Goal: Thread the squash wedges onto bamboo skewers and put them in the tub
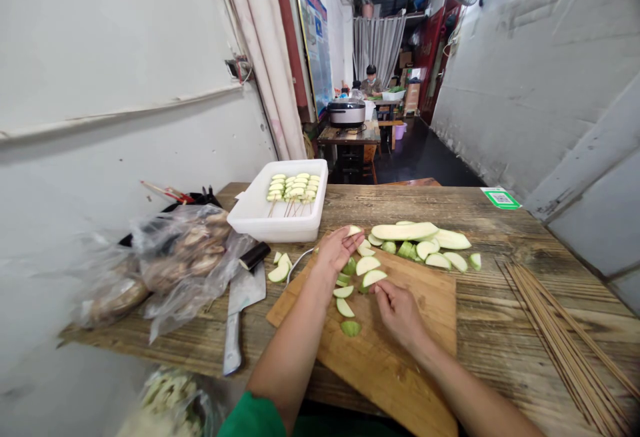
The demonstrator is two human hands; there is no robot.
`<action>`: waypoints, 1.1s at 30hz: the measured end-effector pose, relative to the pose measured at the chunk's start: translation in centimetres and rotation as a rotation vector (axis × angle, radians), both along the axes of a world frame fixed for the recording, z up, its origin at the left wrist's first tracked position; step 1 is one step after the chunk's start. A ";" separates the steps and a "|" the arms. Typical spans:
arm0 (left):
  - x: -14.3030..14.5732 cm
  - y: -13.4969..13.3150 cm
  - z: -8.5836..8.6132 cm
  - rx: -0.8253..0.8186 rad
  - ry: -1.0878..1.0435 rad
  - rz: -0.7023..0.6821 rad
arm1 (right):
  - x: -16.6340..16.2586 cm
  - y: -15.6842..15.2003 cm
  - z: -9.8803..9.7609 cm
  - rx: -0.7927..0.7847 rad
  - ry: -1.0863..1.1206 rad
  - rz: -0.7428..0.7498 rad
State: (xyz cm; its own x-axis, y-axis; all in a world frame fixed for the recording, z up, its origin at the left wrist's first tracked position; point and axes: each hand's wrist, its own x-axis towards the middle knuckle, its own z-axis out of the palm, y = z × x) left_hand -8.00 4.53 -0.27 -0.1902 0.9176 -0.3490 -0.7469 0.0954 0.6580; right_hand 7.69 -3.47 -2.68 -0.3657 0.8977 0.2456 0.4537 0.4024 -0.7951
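Beyond a green sleeve [256, 415], a zucchini slice [354, 230], long axis left-right, is held by the left hand [334, 250], farther and left of the right hand [400, 309], whose narrowed grip is unclear.

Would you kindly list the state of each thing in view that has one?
Left hand: half-curled, zucchini slice at its fingertips
Right hand: fingertips together beside another slice; grip unclear
White plastic tub: open, holding loaded skewers
Long zucchini pieces: cut, pale flesh showing
Cutting board: flat, partly covered
Bamboo skewers: bare, loosely fanned
Cleaver: lying flat, unheld
Clear plastic bag: bulging
Electric cooker: lid apparently down
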 end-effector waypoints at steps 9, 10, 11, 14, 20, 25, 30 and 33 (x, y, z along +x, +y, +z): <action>0.0 0.1 0.0 -0.002 -0.003 0.008 | -0.1 -0.1 0.3 -0.006 -0.016 0.000; 0.0 0.1 0.0 -0.001 -0.002 0.007 | -0.1 0.0 0.3 -0.004 -0.018 0.001; 0.0 0.1 0.0 0.000 -0.001 0.006 | -0.1 0.0 0.2 -0.002 -0.019 0.001; 0.0 0.1 -0.1 -0.002 -0.003 0.001 | 0.0 0.1 0.1 0.002 -0.017 0.004; 0.0 0.1 -0.1 0.011 0.003 -0.006 | -0.1 0.0 0.1 0.014 -0.021 -0.020; 0.1 0.1 -0.2 0.012 -0.005 -0.018 | -0.1 -0.1 0.2 0.018 -0.024 -0.012; 0.2 0.0 -0.2 0.032 0.004 -0.008 | -0.1 -0.1 0.2 0.019 -0.025 -0.014; 0.3 -0.1 -0.1 0.035 0.013 -0.005 | -0.1 0.0 0.2 0.011 -0.020 -0.022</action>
